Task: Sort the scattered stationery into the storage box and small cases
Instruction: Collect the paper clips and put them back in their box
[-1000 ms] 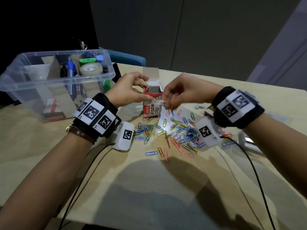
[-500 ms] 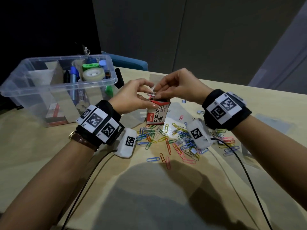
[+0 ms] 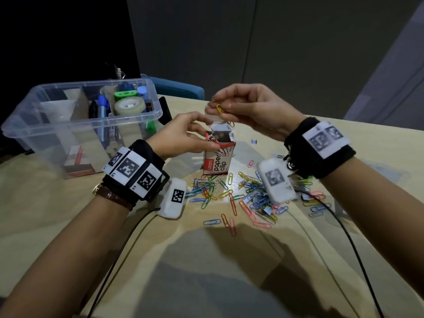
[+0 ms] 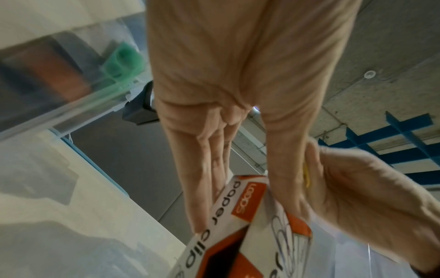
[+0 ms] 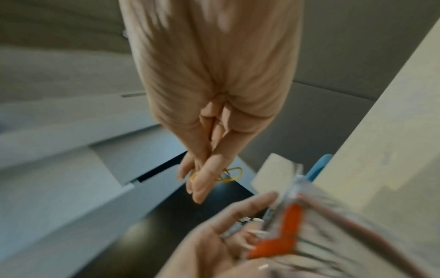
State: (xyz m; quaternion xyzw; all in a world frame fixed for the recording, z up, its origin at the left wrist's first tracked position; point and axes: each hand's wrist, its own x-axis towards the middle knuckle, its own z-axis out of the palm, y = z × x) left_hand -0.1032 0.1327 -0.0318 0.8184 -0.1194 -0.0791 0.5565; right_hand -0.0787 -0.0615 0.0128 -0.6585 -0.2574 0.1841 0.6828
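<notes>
The left hand (image 3: 181,136) grips the upright paper clip box (image 3: 218,157) on the desk (image 3: 46,216), its flap open. Just above the box, the right hand (image 3: 250,109) pinches a yellow paper clip (image 3: 219,108), perhaps more than one. In front of the box lie scattered clips (image 3: 241,198); left of it stands the storage box (image 3: 78,125)

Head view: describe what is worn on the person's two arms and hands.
Both forearms are bare, without sleeves. Each wrist carries a black fabric wristband with white square-code tags, left and right, plus a white tagged camera block trailing a black cable. A brown-strapped, gold-cased watch sits behind the left band.
</notes>
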